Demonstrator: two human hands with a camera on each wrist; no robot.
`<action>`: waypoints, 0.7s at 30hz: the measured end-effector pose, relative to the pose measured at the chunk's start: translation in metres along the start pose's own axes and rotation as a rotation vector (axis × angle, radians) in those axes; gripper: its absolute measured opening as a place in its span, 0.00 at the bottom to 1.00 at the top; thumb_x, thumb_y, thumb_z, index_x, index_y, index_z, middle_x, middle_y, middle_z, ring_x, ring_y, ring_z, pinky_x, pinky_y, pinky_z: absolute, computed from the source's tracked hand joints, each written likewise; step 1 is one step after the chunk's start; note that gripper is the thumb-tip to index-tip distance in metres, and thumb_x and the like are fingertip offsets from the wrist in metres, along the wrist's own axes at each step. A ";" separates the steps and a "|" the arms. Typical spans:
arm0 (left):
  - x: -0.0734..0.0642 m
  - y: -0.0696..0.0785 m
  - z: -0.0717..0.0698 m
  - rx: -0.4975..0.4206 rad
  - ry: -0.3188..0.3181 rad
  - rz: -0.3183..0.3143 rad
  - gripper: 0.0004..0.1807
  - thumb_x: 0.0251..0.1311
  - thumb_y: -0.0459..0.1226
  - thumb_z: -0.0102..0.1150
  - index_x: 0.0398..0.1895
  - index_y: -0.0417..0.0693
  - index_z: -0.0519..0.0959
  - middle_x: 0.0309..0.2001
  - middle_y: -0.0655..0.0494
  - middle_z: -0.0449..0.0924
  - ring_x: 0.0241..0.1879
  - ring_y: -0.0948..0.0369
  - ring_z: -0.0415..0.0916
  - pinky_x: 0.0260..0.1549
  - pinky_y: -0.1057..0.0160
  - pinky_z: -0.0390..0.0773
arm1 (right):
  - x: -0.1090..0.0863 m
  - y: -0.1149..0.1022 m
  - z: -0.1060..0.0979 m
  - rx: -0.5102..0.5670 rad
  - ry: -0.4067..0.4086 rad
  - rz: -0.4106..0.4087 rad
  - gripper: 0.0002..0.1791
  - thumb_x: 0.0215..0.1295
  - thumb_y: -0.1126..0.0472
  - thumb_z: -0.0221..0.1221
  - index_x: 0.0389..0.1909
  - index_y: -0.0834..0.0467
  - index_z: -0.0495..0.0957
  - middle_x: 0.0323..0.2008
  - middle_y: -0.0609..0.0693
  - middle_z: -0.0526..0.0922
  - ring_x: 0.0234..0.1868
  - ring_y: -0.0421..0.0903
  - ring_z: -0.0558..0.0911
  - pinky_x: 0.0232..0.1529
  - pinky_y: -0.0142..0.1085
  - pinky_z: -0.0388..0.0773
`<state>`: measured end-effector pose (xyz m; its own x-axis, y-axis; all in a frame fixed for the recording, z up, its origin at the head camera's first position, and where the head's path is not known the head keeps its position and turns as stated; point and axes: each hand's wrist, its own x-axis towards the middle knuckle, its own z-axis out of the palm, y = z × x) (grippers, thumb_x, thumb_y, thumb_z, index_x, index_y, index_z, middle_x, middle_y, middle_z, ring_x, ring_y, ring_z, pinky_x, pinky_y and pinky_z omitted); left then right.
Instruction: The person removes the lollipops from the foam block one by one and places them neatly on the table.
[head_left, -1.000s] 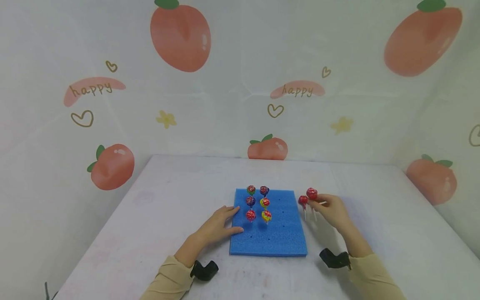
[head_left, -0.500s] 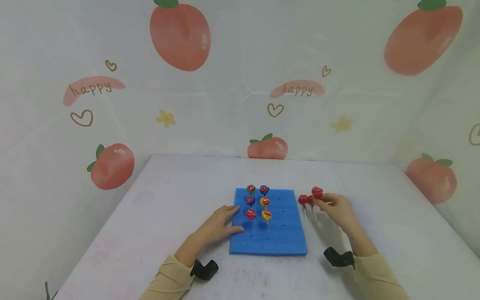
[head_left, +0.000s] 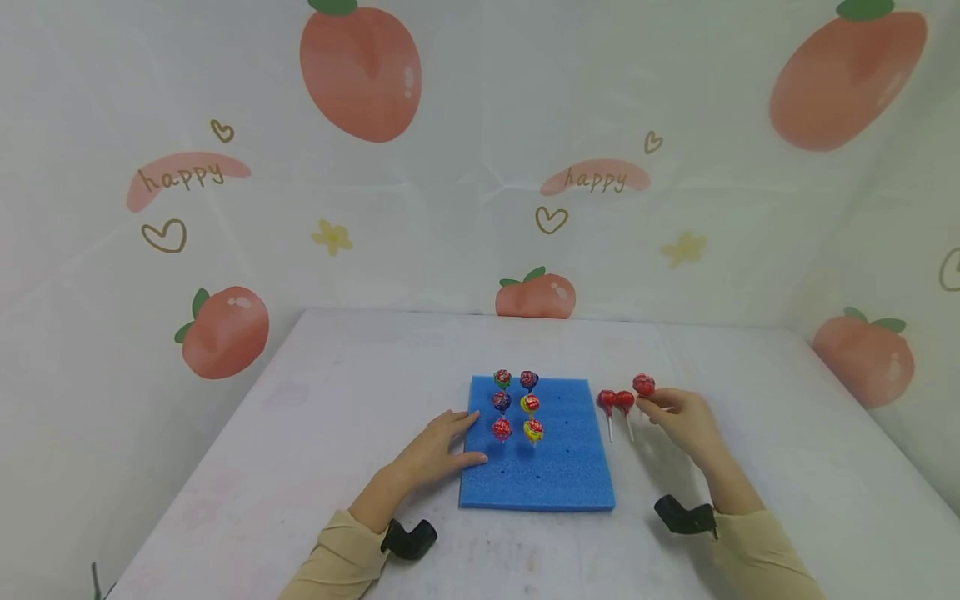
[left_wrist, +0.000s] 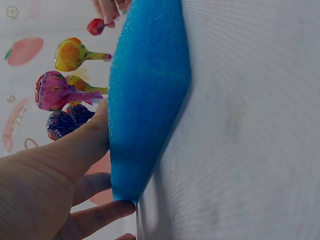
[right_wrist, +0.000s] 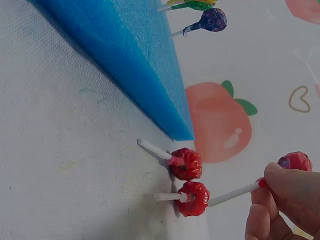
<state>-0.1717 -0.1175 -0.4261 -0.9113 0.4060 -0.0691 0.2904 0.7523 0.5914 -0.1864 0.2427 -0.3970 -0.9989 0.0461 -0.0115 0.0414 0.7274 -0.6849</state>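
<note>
The left hand [head_left: 435, 450] touches a blue board [head_left: 562, 475] bearing six lollipops [head_left: 502, 430]; the right hand [head_left: 684, 423] pinches a red lollipop [head_left: 643, 384] near two others [head_left: 624, 400] on the tabletop [head_left: 375, 367].

Both arms [head_left: 381, 493] are angling forward; the left hand [head_left: 435, 451] is resting with thumb and fingers parted, the right hand [head_left: 682, 423] is pinching between thumb and fingertips.

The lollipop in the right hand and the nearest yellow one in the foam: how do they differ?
The held lollipop has a mostly red wrapper; the yellow lollipop has a yellow one with red markings. The held lollipop is pinched by the right hand, while the yellow lollipop stands in the blue foam. The held lollipop is right of the foam, the yellow lollipop over it. Both have their heads uppermost.
</note>
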 end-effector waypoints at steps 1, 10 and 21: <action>0.000 0.000 0.000 -0.001 0.000 -0.001 0.38 0.57 0.51 0.60 0.68 0.44 0.63 0.67 0.40 0.63 0.69 0.40 0.54 0.64 0.40 0.60 | 0.000 0.000 -0.001 -0.004 -0.004 0.007 0.25 0.65 0.50 0.55 0.50 0.69 0.77 0.49 0.67 0.79 0.41 0.55 0.81 0.44 0.47 0.80; 0.000 0.000 0.000 -0.005 -0.001 -0.004 0.38 0.56 0.52 0.60 0.67 0.44 0.63 0.67 0.40 0.63 0.69 0.40 0.54 0.64 0.39 0.60 | -0.001 0.003 -0.002 -0.020 0.005 0.019 0.23 0.65 0.52 0.56 0.48 0.69 0.77 0.45 0.66 0.81 0.38 0.52 0.81 0.40 0.43 0.81; -0.001 0.001 -0.001 -0.008 -0.005 -0.011 0.38 0.57 0.52 0.60 0.68 0.44 0.63 0.67 0.40 0.63 0.69 0.40 0.53 0.64 0.40 0.59 | -0.002 0.005 -0.003 -0.031 0.002 0.026 0.21 0.64 0.54 0.56 0.47 0.69 0.77 0.44 0.67 0.81 0.36 0.50 0.81 0.36 0.38 0.80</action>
<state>-0.1705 -0.1174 -0.4248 -0.9130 0.4001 -0.0801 0.2776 0.7528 0.5969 -0.1845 0.2485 -0.3978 -0.9974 0.0664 -0.0278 0.0682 0.7469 -0.6614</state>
